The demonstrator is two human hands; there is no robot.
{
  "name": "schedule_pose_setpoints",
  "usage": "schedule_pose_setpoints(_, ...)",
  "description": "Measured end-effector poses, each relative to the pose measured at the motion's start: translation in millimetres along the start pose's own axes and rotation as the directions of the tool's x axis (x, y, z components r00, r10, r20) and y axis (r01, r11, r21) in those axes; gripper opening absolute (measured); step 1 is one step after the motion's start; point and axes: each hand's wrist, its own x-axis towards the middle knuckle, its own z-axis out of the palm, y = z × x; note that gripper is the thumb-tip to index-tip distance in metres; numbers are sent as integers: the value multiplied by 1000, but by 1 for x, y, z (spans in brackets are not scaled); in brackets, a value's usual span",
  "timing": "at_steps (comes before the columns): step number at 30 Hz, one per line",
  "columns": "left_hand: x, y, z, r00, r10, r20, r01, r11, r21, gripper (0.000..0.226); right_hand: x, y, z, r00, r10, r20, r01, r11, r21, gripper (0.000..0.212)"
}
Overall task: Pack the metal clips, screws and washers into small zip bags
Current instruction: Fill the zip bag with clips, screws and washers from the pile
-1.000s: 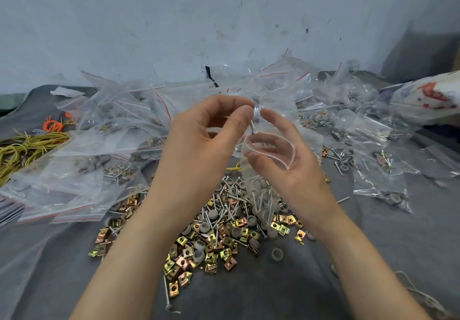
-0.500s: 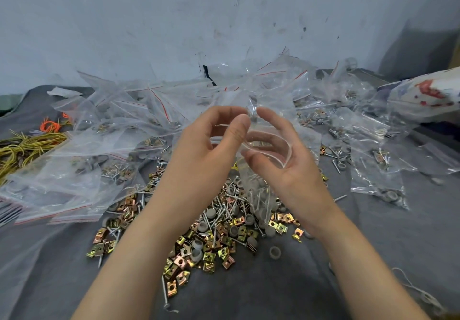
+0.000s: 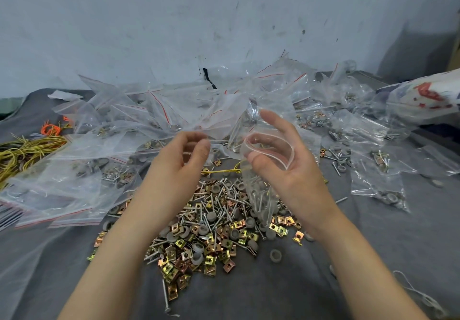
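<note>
Above hardware pile (image 3: 211, 225) | right hand (image 3: 293, 170) fingers grip zip bag (image 3: 261, 195), mouth agape | left hand (image 3: 179, 165) fingers slack, empty

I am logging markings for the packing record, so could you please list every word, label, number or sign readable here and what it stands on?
No text here can be read.
Printed packet at the right edge: red and blue print, too blurred to read.
Pile of zip bags: red seal lines only, no words.
Open zip bag in the right hand: no print visible.
</note>
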Motion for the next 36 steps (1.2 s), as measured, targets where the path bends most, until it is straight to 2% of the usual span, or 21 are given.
schedule_pose_setpoints(2,-3,-11,-1,994,-37,104,9,968,250,17,0,0,1,1000,0,-4,0,1000,-5,62)
schedule_pose_setpoints(4,-7,-19,1,969,-73,235,-56,864,501,23,1,0,1,1000,0,-9,0,1000,-7,61)
schedule_pose_setpoints(6,-12,-23,6,934,-127,333,-102,801,590,29,1,0,1,1000,1,-9,-1,1000,-9,61)
schedule_pose_setpoints(9,-18,-24,15,888,-179,424,-141,771,621,42,1,-1,2,1000,0,-6,0,1000,-14,61)
schedule_pose_setpoints(13,-20,-26,19,866,-199,459,-169,747,642,52,2,-1,2,1000,-1,-10,1,1000,-13,60)
schedule_pose_setpoints(17,-17,-29,16,858,-184,480,-155,798,583,42,2,0,1,1000,-4,-22,3,1000,-25,59)
schedule_pose_setpoints(25,-16,-34,14,887,-110,448,-154,846,511,18,3,3,-2,999,-12,-35,11,1000,-26,58)
schedule_pose_setpoints(36,-13,-37,5,933,-110,344,-76,872,484,15,1,1,-3,999,-13,-42,11,999,-39,58)
